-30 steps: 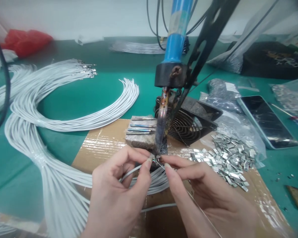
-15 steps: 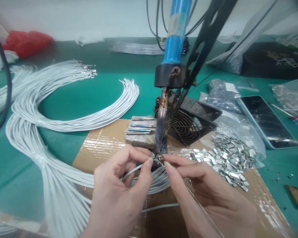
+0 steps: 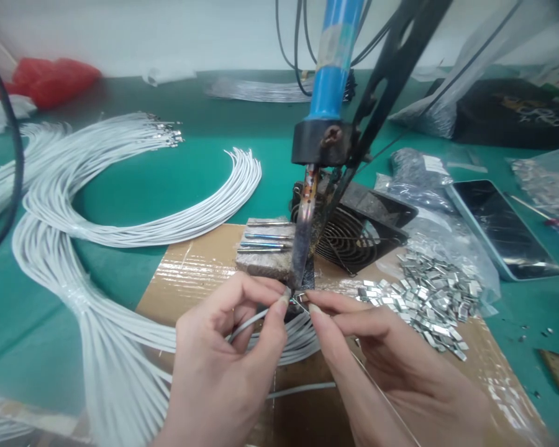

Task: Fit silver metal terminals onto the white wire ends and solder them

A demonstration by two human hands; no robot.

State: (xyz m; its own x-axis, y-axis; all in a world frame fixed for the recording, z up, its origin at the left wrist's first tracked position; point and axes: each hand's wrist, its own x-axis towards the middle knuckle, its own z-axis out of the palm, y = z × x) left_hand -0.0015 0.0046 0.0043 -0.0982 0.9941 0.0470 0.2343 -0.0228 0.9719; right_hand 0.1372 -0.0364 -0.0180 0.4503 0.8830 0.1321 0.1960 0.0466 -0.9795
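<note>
Beneath the tip of a blue-handled soldering iron [image 3: 330,90], my two hands meet. My left hand [image 3: 235,357] pinches a white cable [image 3: 250,323] close to its end between thumb and index finger. A small shiny metal connector [image 3: 300,298] sits at that end, touching the fingertips of my right hand [image 3: 391,354]. Thin solder wire [image 3: 386,397] is pinched in the right thumb and index finger and trails toward the lower right. The iron's tip ends just above the connector; whether they touch, I cannot tell.
Bundles of white cables [image 3: 121,236] lie at left. Metal rods rest on a grey block [image 3: 263,264]. Behind the iron is a black fan [image 3: 349,233]. A pile of metal connectors [image 3: 440,298] and a phone [image 3: 505,226] lie at right. Cardboard [image 3: 190,273] covers the green table.
</note>
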